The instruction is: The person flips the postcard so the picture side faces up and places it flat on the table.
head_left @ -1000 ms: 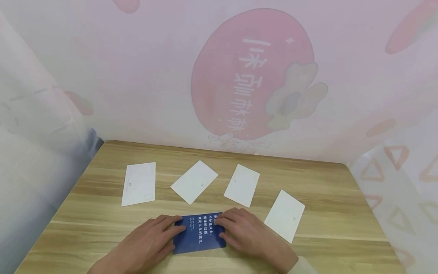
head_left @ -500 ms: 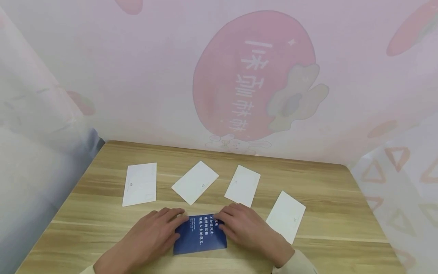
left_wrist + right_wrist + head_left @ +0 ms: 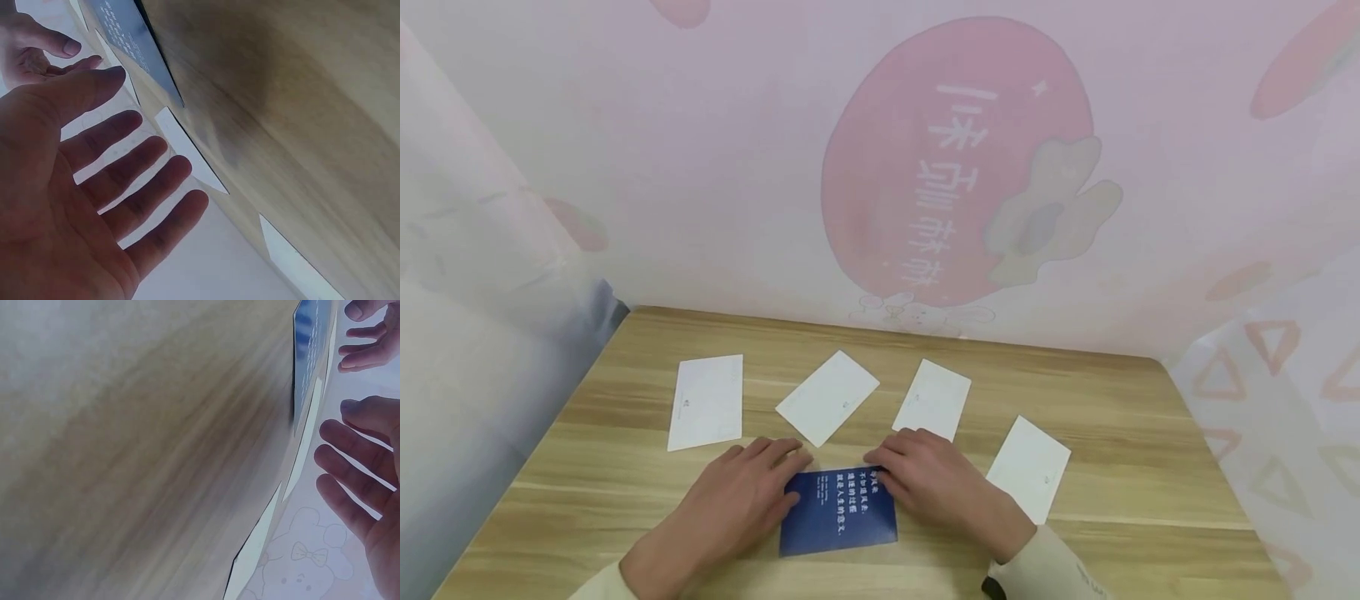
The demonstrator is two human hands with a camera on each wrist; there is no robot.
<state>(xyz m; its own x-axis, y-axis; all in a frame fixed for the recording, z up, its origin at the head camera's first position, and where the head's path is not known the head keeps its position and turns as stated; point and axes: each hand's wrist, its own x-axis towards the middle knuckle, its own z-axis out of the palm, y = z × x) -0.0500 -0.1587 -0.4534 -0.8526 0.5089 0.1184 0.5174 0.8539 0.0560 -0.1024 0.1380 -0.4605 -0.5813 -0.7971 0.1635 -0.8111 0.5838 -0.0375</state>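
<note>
A dark blue card (image 3: 838, 521) printed with white writing lies flat near the table's front, between the two hands. By its left edge is my left hand (image 3: 737, 500), fingers spread and loosely bent. My right hand (image 3: 936, 483) hovers at its upper right corner, partly covering it in the head view. Both wrist views show palms and fingers raised off the table: the left hand (image 3: 94, 181) and the right hand (image 3: 372, 469) have nothing between thumb and fingers. The blue card (image 3: 137, 47) lies apart from them on the wood.
Several white cards lie in a spread row behind the blue one: one at left (image 3: 706, 402), one tilted (image 3: 827, 398), one (image 3: 934, 398) behind the right hand, one at right (image 3: 1030, 467). The wooden table (image 3: 1120, 500) meets a pink printed curtain (image 3: 715, 167) at its back edge.
Both hands, earlier with fingers on the blue card's edges, have come away from it and moved slightly forward. The card has barely shifted; more of both sleeves shows.
</note>
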